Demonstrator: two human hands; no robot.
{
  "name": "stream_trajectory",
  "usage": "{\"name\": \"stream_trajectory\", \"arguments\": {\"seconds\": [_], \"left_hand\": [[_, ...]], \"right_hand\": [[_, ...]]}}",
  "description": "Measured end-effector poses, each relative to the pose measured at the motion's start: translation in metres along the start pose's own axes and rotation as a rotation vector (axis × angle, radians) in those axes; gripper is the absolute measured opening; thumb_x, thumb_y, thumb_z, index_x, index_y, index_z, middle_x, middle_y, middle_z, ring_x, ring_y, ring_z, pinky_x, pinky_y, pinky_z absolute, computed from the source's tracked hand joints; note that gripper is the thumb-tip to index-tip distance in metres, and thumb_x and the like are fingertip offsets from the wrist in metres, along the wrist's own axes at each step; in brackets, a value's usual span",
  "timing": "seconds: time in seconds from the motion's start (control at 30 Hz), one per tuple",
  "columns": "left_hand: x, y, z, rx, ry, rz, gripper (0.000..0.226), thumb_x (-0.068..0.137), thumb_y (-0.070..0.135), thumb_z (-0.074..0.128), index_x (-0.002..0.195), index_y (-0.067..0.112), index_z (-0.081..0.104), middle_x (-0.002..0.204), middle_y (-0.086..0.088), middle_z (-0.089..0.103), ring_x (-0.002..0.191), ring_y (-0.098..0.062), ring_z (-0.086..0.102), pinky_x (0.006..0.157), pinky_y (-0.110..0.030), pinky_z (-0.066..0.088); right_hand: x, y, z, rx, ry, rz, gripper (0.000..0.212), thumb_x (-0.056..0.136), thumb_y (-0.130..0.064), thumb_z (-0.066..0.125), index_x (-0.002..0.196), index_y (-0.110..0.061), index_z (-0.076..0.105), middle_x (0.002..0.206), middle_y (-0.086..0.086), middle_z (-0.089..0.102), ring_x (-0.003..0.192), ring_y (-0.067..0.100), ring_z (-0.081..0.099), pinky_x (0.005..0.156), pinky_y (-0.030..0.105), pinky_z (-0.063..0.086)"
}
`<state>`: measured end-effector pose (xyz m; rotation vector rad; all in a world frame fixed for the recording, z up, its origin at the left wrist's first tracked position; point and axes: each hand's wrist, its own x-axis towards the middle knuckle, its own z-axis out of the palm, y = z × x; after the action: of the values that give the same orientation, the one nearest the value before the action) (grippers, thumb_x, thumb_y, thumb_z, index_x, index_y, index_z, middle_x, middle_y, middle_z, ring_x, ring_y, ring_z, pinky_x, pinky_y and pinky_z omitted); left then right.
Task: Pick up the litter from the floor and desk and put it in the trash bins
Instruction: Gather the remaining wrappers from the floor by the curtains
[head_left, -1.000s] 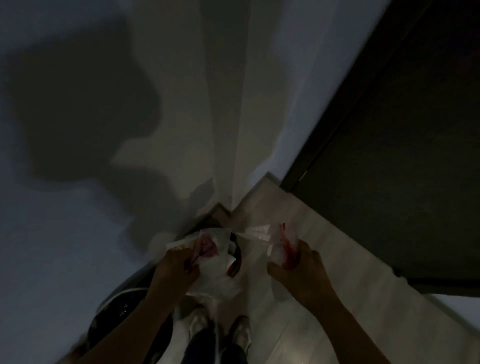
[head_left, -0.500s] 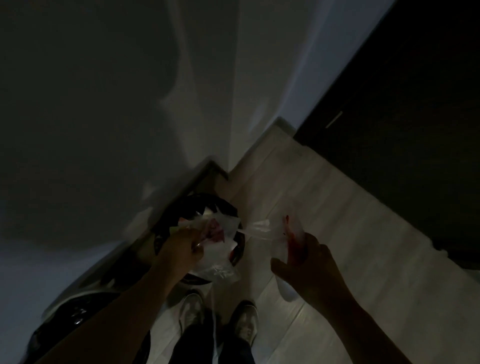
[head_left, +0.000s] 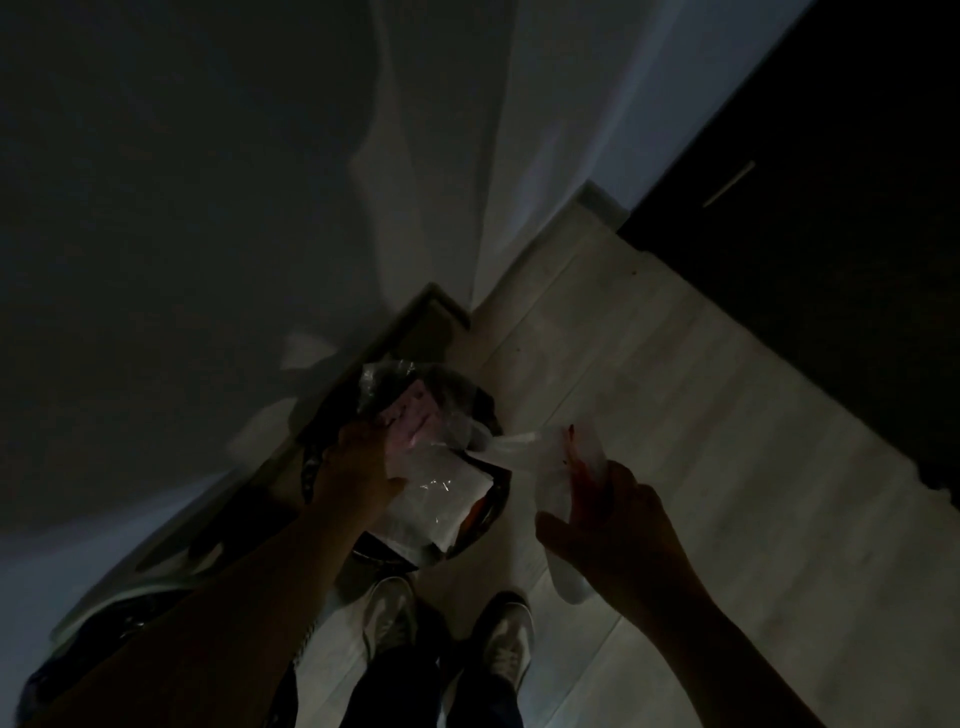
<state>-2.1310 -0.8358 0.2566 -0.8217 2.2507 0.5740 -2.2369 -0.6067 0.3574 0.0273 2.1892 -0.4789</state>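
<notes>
Head view: a bundle of clear and white plastic wrappers (head_left: 436, 493) with a pink patch hangs right over the mouth of the round dark trash bin (head_left: 494, 512), gripped at its edge by the left hand (head_left: 358, 467). Just right of the bin, above the pale wood floor (head_left: 675, 415), the right hand (head_left: 618, 530) clutches a white, red-marked wrapper (head_left: 545, 460). The bin sits in the wall (head_left: 545, 104) corner. Two pale shoes (head_left: 389, 613) stand just below it.

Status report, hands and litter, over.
Left hand grips plastic wrappers over the trash bin. Right hand grips a red-marked wrapper, right of the bin. Nothing released yet. Dim; bin contents unclear.
</notes>
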Motion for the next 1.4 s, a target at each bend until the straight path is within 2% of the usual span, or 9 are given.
{"name": "stream_trajectory", "arguments": {"seconds": [0.13,0.3,0.4,0.5,0.63,0.77,0.87,1.17,1.4], "left_hand": [[0.006,-0.006,-0.007,0.074,-0.076,0.039,0.048,0.092,0.037,0.054,0.133,0.014,0.048,0.138,-0.007,0.046,0.128,-0.022,0.042,0.103,-0.03,0.037],[0.004,-0.014,-0.003,0.143,0.048,-0.17,0.061,0.094,0.05,0.042,0.14,0.01,0.036,0.145,-0.02,0.034,0.131,-0.035,0.035,0.106,-0.042,0.034],[0.002,-0.018,-0.002,0.052,0.079,-0.201,0.056,0.097,0.04,0.039,0.141,0.005,0.035,0.145,-0.022,0.033,0.13,-0.041,0.034,0.106,-0.047,0.032],[-0.002,-0.024,-0.007,-0.212,0.188,-0.175,0.043,0.093,0.029,0.055,0.122,-0.003,0.056,0.126,-0.026,0.052,0.115,-0.04,0.051,0.095,-0.043,0.04],[-0.019,-0.045,-0.008,-0.319,0.245,-0.072,0.047,0.089,0.045,0.05,0.099,0.003,0.068,0.099,-0.018,0.068,0.095,-0.033,0.063,0.083,-0.038,0.049],[-0.028,-0.085,0.001,-0.452,0.147,-0.136,0.02,0.09,0.024,0.06,0.105,0.01,0.066,0.1,-0.006,0.069,0.092,-0.023,0.065,0.084,-0.042,0.053],[-0.037,-0.108,0.012,-0.434,0.184,-0.17,0.014,0.088,0.019,0.063,0.099,0.011,0.067,0.094,-0.005,0.069,0.087,-0.023,0.065,0.08,-0.039,0.053],[-0.043,-0.135,0.031,-0.451,0.158,-0.224,0.017,0.089,0.026,0.061,0.105,0.021,0.064,0.095,0.003,0.065,0.083,-0.011,0.057,0.064,-0.022,0.039],[-0.063,-0.121,0.002,-0.417,0.078,-0.162,0.022,0.091,0.025,0.058,0.11,0.015,0.063,0.104,-0.006,0.067,0.096,-0.02,0.062,0.085,-0.035,0.051]], "right_hand": [[0.004,-0.011,0.001,-0.008,-0.005,-0.005,0.106,0.049,-0.064,0.072,0.139,-0.027,0.029,0.114,-0.002,0.042,0.107,0.018,0.051,0.084,0.037,0.056],[0.011,-0.021,0.011,-0.034,-0.022,-0.031,0.106,0.051,-0.065,0.073,0.139,-0.025,0.028,0.115,0.0,0.042,0.111,0.021,0.051,0.089,0.042,0.054],[0.014,-0.028,0.02,-0.072,-0.015,-0.058,0.099,0.056,-0.06,0.076,0.136,-0.024,0.03,0.114,0.001,0.041,0.11,0.022,0.049,0.089,0.043,0.054],[0.016,-0.038,0.036,-0.111,0.015,-0.147,0.096,0.06,-0.053,0.078,0.136,-0.019,0.031,0.11,0.0,0.038,0.106,0.022,0.048,0.087,0.042,0.053],[0.031,-0.06,0.065,-0.164,0.0,-0.212,0.104,0.061,-0.056,0.077,0.143,-0.02,0.023,0.119,0.005,0.038,0.109,0.022,0.04,0.08,0.033,0.044],[0.057,-0.088,0.105,-0.287,0.041,-0.314,0.11,0.06,-0.059,0.076,0.146,-0.017,0.02,0.134,0.012,0.035,0.12,0.03,0.038,0.094,0.04,0.044],[0.078,-0.098,0.14,-0.541,-0.006,-0.311,0.108,0.067,-0.062,0.07,0.149,-0.014,0.017,0.148,0.016,0.026,0.133,0.037,0.029,0.108,0.049,0.032],[0.102,-0.081,0.195,-0.688,-0.2,-0.171,0.108,0.077,-0.067,0.056,0.153,-0.015,-0.001,0.156,0.018,0.015,0.141,0.04,0.018,0.107,0.048,0.03],[0.068,-0.088,0.145,-0.607,0.03,-0.588,0.093,0.08,-0.052,0.065,0.152,-0.027,0.012,0.16,0.008,0.006,0.14,0.034,0.023,0.111,0.046,0.028]]}}
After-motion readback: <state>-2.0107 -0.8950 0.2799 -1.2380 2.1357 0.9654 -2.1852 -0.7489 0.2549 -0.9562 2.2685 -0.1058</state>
